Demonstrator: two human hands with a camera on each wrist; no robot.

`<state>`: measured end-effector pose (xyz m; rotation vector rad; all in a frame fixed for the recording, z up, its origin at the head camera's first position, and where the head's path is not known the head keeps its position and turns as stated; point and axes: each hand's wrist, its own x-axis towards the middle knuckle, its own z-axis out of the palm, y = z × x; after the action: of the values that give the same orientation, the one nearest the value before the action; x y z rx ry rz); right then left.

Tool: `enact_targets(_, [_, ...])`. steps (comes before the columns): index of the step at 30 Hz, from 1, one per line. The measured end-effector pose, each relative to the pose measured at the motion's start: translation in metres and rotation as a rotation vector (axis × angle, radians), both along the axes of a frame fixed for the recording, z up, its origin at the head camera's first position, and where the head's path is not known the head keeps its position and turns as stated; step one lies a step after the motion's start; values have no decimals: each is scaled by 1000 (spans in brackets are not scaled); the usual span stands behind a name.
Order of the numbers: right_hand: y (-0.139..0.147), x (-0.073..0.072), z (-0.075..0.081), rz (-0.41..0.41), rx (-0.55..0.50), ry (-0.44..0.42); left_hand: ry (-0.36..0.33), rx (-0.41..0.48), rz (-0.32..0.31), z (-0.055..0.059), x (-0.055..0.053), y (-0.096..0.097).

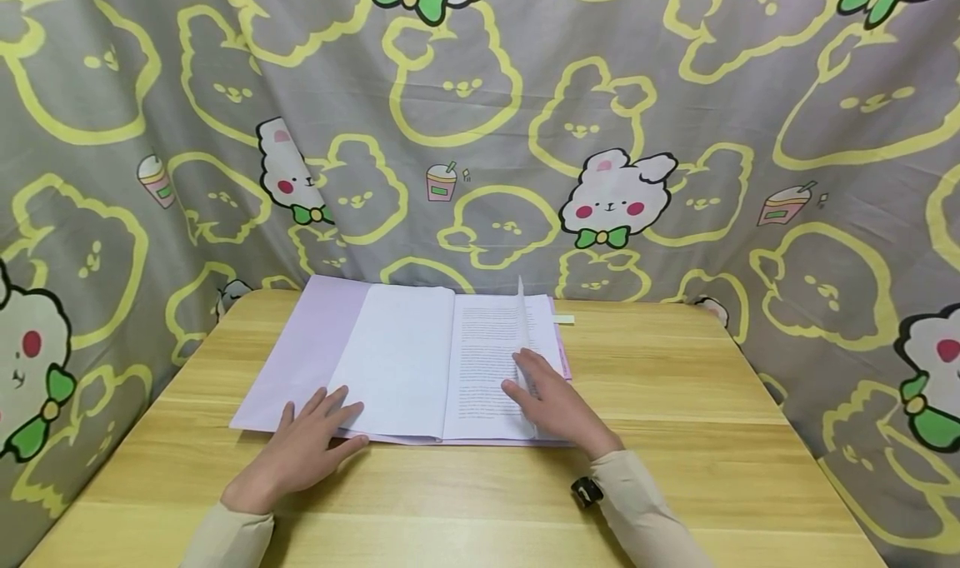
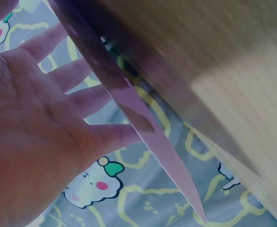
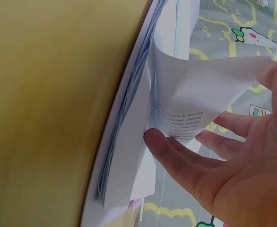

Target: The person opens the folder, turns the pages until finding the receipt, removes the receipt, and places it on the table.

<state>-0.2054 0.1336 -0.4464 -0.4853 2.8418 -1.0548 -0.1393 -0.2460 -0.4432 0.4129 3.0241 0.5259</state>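
An open book with a lilac cover lies on the table; its left page [image 1: 401,360] is blank and its right page [image 1: 487,368] printed. My left hand [image 1: 303,447], fingers spread, rests at the lower left of the book. In the left wrist view its fingertips pass behind the pinkish cover edge [image 2: 162,151]. One printed leaf [image 3: 204,90] stands raised over the right page, bending up from the stack of sheets [image 3: 129,142]. My right hand [image 1: 558,401] is against this leaf, fingers extended; in the right wrist view some fingertips are hidden behind it.
A wooden table [image 1: 675,485] carries the book. Behind and at both sides hangs a grey curtain [image 1: 480,77] with yellow outlines and white rabbits. A pale tab [image 1: 564,319] sticks out at the book's right edge. A small black device [image 1: 587,491] sits by the right cuff.
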Motion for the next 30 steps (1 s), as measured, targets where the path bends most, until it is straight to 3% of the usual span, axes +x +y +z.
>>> enact_targets(30, [-21, 4, 1, -2, 60, 19, -27, 2, 1, 0, -1, -1])
